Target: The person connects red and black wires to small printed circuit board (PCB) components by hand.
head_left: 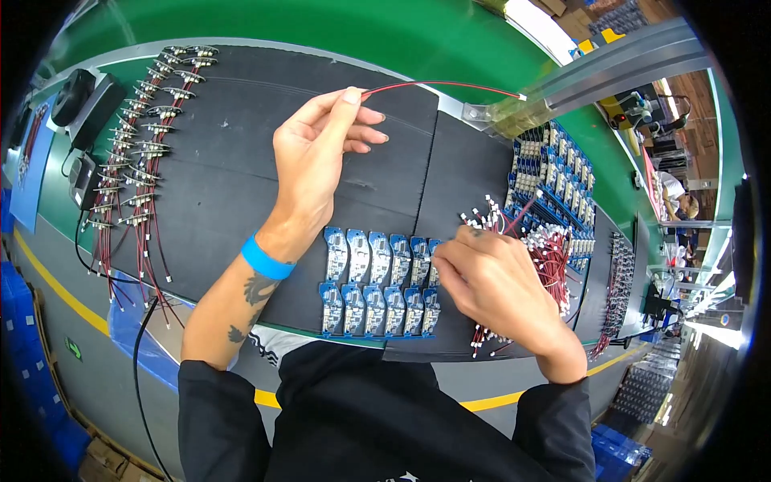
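My left hand [321, 140] is raised over the dark mat, thumb and fingertip pinching a thin red cable [438, 83]. That cable arcs off to the right and ends in a small white connector. My right hand [498, 277] is lower, its fingers curled in at the right end of two rows of blue circuit boards [353, 309]. What its fingertips hold is hidden. A dark red wire with a white tip sticks up behind its knuckles; whether the hand grips it I cannot tell. Beside and partly under that hand lies a pile of red cables [550, 261] with white connectors.
Stacked blue boards [550, 173] stand at the back right, below a metal post [594, 76]. Boards with cables attached [140, 173] hang along the left side of the black mat [233, 120]. More cabled boards [617, 289] lie farther right. A black device [84, 181] sits at the left edge.
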`<action>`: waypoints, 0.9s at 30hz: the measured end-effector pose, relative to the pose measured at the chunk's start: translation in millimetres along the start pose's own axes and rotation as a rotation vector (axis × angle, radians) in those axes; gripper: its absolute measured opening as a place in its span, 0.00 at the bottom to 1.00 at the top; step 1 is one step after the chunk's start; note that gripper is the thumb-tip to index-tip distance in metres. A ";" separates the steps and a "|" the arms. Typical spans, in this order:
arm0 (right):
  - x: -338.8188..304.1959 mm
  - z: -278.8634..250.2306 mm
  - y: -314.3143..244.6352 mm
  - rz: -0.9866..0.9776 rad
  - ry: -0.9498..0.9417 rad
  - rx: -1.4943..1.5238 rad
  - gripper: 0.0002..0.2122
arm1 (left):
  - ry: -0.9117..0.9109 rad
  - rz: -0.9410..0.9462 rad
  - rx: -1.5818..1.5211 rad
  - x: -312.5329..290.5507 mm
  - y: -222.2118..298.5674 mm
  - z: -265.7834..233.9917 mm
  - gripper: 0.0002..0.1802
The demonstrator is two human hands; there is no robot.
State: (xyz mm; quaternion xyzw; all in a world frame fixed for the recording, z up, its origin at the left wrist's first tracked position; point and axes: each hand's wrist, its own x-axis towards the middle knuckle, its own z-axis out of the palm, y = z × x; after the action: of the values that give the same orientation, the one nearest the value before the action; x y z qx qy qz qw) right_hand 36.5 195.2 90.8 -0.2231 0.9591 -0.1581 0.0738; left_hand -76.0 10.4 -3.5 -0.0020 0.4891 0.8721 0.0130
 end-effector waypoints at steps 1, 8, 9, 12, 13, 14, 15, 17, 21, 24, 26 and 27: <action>2.4 4.0 3.9 -0.035 -0.062 -0.073 0.05 | -0.005 -0.007 -0.008 -0.1 0.5 0.6 0.14; 7.2 25.7 10.5 -0.103 -0.171 -0.189 0.06 | -0.021 0.008 -0.022 0.9 -0.9 -0.6 0.14; 7.8 27.9 11.4 -0.108 -0.179 -0.187 0.06 | -0.011 0.006 -0.023 1.0 -1.2 -0.8 0.14; 8.8 31.8 13.5 -0.062 -0.170 -0.165 0.08 | -0.019 0.002 -0.033 0.7 -0.8 -1.3 0.14; 8.5 31.4 12.9 -0.034 -0.180 -0.159 0.08 | -0.031 -0.007 -0.015 0.3 -0.1 -1.5 0.14; 8.4 31.3 12.1 -0.005 -0.191 -0.153 0.07 | -0.044 -0.016 0.004 0.0 0.3 -1.5 0.14; 8.1 31.4 11.2 -0.009 -0.197 -0.153 0.07 | -0.037 -0.018 0.002 -0.1 0.7 -1.3 0.14; 7.4 31.7 9.1 -0.003 -0.186 -0.181 0.08 | -0.058 -0.012 -0.010 0.0 1.0 -0.6 0.15; 10.6 33.1 0.7 -0.007 -0.200 -0.209 0.10 | -0.054 0.005 -0.003 -0.7 0.7 -2.3 0.15; 14.6 35.1 -1.3 0.033 -0.242 -0.226 0.08 | -0.074 0.018 -0.004 -0.7 0.3 -2.4 0.15; 16.3 37.2 0.1 0.015 -0.222 -0.205 0.07 | -0.090 0.043 0.000 0.1 -0.8 -0.7 0.15; 16.6 38.5 0.0 0.011 -0.226 -0.202 0.07 | -0.084 0.040 0.001 0.1 -0.9 -1.1 0.15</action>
State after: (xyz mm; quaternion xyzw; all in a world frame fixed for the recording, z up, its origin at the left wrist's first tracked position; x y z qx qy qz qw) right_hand 29.8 177.3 53.4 -0.2403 0.9569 -0.0344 0.1597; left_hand -76.1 9.9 -4.9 0.0445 0.4886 0.8712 0.0159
